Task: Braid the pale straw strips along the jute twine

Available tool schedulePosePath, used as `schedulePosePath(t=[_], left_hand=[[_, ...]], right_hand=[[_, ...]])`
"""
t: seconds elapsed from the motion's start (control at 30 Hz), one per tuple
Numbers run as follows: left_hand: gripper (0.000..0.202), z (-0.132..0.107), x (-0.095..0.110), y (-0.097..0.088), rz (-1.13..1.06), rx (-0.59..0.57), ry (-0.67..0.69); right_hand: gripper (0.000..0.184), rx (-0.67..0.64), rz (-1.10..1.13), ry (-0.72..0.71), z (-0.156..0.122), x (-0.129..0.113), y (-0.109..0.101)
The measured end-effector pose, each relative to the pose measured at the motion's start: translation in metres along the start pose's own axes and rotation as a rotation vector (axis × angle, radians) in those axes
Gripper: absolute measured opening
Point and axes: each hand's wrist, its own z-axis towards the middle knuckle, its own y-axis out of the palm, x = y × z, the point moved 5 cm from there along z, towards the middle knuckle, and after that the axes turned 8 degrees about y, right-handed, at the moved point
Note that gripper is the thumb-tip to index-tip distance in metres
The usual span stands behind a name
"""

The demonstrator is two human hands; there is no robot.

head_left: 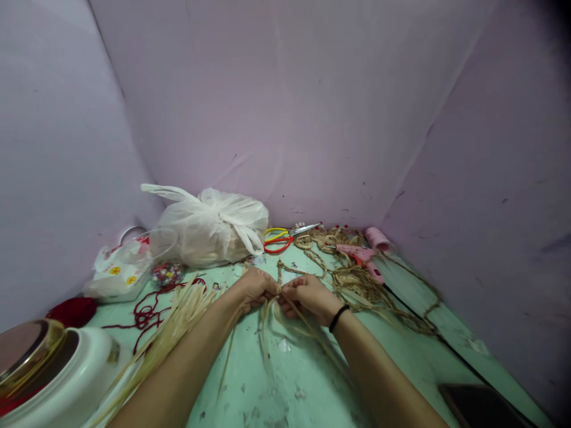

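My left hand and my right hand meet at the middle of the table, thumbs and fingers pinched on a thin braid of straw-coloured fibre. The braid runs away from my fingers toward the back and joins a longer braided cord. Loose strands hang from the pinch toward me and fan out over the table. My right wrist wears a black band. Beside my left forearm lies a bundle of flat pale fibre strips.
Behind my hands are a tied white plastic bag, scissors with red and yellow handles, and a pink glue gun on coiled braid. A pink thread spool lies rightward. Red yarn and a white container are leftward.
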Motion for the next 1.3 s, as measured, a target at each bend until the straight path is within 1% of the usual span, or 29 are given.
schedulePosePath(t=[0.2,0.3,0.4,0.43,0.5,0.6,0.7,0.77,0.93,1.1,1.2,1.3], left_hand=[[0.010,0.002,-0.004,0.000,0.032,0.005,-0.041],[0.009,0.003,-0.004,0.000,0.026,0.016,-0.039],[0.009,0.002,-0.004,0.000,0.013,0.016,-0.039],[0.010,0.002,-0.004,0.000,0.010,0.010,-0.039],[0.011,0.002,-0.005,0.000,0.008,-0.003,-0.039],[0.013,0.002,-0.005,0.000,0.016,0.000,-0.042],[0.013,0.001,-0.004,0.000,0.041,0.012,-0.046],[0.014,0.000,-0.002,0.000,0.059,0.011,-0.044],[0.017,-0.001,-0.001,0.001,0.057,-0.001,-0.024],[0.014,-0.001,-0.002,0.001,0.042,0.021,-0.032],[0.011,-0.001,-0.001,0.001,0.046,0.017,-0.026],[0.011,0.000,-0.002,-0.001,0.032,0.003,-0.030]], right_hand=[[0.013,0.059,0.044,0.049,-0.007,0.016,-0.016],[0.012,0.083,-0.016,0.035,-0.019,0.023,-0.019],[0.010,0.088,-0.129,-0.061,-0.032,0.027,-0.021],[0.009,0.108,-0.171,-0.098,-0.036,0.029,-0.022],[0.009,0.188,-0.268,-0.168,-0.041,0.035,-0.025],[0.007,0.347,-0.393,-0.282,-0.045,0.045,-0.029],[0.007,0.428,-0.435,-0.370,-0.045,0.051,-0.028],[0.007,0.438,-0.420,-0.394,-0.045,0.053,-0.028],[0.006,0.411,-0.369,-0.409,-0.044,0.051,-0.028],[0.007,0.391,-0.347,-0.384,-0.042,0.054,-0.027],[0.007,0.392,-0.388,-0.383,-0.046,0.052,-0.027],[0.006,0.383,-0.481,-0.346,-0.052,0.041,-0.031]])
